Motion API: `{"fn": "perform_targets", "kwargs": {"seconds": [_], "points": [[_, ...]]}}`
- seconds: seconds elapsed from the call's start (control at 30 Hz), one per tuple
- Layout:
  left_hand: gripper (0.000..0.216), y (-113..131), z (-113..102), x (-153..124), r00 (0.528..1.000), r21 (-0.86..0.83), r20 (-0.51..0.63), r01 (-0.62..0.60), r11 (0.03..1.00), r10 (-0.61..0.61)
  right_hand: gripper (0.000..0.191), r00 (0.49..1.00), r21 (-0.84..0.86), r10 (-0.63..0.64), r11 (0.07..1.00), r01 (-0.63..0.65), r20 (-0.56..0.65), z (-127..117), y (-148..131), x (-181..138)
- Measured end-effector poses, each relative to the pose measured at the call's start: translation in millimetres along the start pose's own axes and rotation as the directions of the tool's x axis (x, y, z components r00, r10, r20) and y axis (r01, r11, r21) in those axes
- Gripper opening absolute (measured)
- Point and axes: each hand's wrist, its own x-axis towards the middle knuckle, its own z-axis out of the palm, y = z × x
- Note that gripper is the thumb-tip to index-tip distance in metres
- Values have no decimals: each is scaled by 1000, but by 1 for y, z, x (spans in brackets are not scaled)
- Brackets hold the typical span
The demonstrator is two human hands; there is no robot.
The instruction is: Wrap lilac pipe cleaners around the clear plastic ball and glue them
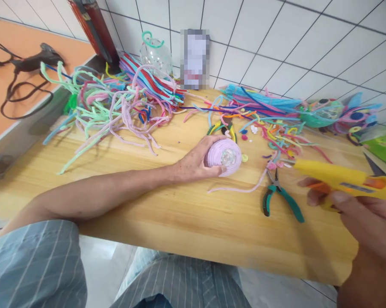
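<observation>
My left hand [208, 160] is wrapped round a small round piece coiled in lilac pipe cleaner [216, 159], with a clear, shiny patch showing in its middle. It is held over the wooden table. On the right, my right hand [349, 209] grips a yellow hot glue gun [340, 175], a finger by its orange trigger and the nozzle pointing left. Between the hands lie green-handled long-nose pliers [276, 194], jaws apart. A loose lilac pipe cleaner strand [240, 189] trails beside them.
Tangled green and lilac pipe cleaners [116, 107] cover the table's left. Behind are a blue bundle [263, 102], a phone [195, 60] against the tiled wall and a clear dotted ball [157, 55]. Yellow-green pliers [234, 130] and small scraps [285, 141] lie nearer.
</observation>
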Motion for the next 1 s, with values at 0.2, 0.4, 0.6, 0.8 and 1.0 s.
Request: {"fn": "perform_targets", "kwargs": {"seconds": [0.2,0.4,0.6,0.8,1.0], "points": [[81,-1,0,1,998,31,15,-56,998,55,55,970,-123,-54,989,85,238,35,-29,9],[82,-4,1,2,994,62,19,-109,992,108,64,930,-247,60,968,34,363,34,-24,15],[78,-3,2,3,988,70,0,-155,985,155,56,920,-332,6,933,135,393,34,-23,16],[77,-2,1,3,991,77,10,-135,988,134,61,914,-356,-11,919,169,406,40,-31,16],[78,-1,1,3,992,70,10,-130,989,129,68,916,-407,24,901,154,400,38,-26,15]]}}
